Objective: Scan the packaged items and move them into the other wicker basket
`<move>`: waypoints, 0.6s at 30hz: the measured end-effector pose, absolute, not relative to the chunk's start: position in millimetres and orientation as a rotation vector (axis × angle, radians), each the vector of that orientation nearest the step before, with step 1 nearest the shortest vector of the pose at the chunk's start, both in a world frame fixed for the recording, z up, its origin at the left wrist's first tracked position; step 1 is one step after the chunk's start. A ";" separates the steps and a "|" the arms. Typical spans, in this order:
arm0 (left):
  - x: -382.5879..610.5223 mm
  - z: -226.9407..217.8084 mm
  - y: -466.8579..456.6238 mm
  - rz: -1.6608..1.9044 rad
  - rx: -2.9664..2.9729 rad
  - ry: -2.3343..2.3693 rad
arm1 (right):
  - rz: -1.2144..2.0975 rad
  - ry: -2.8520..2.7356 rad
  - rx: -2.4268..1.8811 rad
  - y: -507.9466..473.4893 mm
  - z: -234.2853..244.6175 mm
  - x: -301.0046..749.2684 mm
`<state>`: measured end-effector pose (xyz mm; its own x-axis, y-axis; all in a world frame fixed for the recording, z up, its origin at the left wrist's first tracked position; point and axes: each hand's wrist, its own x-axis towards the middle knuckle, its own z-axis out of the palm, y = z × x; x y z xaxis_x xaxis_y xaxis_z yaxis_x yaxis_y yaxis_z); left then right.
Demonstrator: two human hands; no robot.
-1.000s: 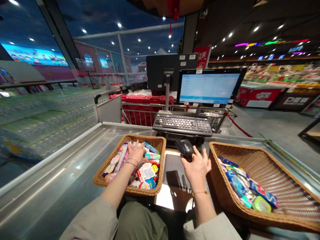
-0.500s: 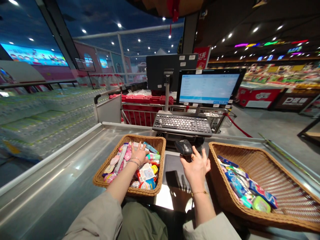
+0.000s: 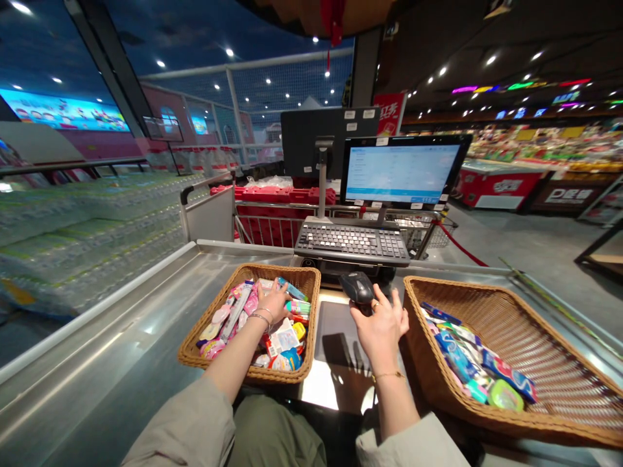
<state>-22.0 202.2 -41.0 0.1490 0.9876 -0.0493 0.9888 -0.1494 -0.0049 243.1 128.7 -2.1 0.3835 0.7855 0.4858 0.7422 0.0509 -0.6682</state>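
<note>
Over the left wicker basket my left hand reaches down, its fingers apart and resting on the packed goods. Under and around it lie pink packages, a green-and-pink tube, a blue package and a white card pack. The tips of some fingers are hidden among the goods. My right hand is closed around the handle of a black barcode scanner, whose head points forward and left. Two fingers of that hand are raised; most of the handle is hidden by the palm.
To the right stands a larger wicker basket with toothpaste boxes and a green round container. Ahead are a keyboard and a lit monitor. A metal counter runs along the left.
My left hand has shifted slightly within the left basket, its fingers drawing a little closer together. The right hand and scanner stay nearly still; the view has turned slightly.
</note>
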 end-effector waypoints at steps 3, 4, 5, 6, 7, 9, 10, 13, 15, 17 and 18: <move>-22.1 -33.0 197.9 0.022 2.391 2.062 | 0.057 -1.360 -1.684 128.4 -1.9 244.1; -22.3 -29.6 196.3 0.051 2.402 2.076 | 0.057 -1.361 -1.682 128.3 -1.8 244.6; -22.4 -26.0 194.6 0.078 2.411 2.091 | 0.056 -1.363 -1.679 128.2 -1.7 245.0; -22.4 -22.2 192.9 0.108 2.422 2.108 | 0.057 -1.366 -1.676 128.1 -1.7 245.4; -22.2 -18.3 191.2 0.145 2.434 2.125 | 0.056 -1.370 -1.673 128.0 -1.8 245.8; -20.5 -10.2 187.8 0.237 2.457 2.163 | 0.052 -1.382 -1.667 127.7 -2.1 246.2; -18.9 -6.0 186.0 0.288 2.462 2.183 | 0.050 -1.388 -1.664 127.5 -2.3 246.3; -10.5 6.8 180.8 0.442 2.437 2.244 | 0.050 -1.402 -1.657 127.2 -2.8 246.1; -2.1 14.8 178.1 0.548 2.395 2.281 | 0.049 -1.406 -1.659 127.3 -2.9 246.2; 7.9 21.4 176.4 0.649 2.347 2.304 | 0.035 -1.409 -1.659 127.5 -3.1 246.6; 13.3 23.9 176.1 0.693 2.331 2.303 | 0.024 -1.410 -1.655 127.5 -3.1 247.0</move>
<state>13.3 176.1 23.9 -0.0205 0.9043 0.4264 0.9895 -0.0426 0.1380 247.0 127.5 -3.1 0.3407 0.7830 0.5204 0.7646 0.0913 -0.6380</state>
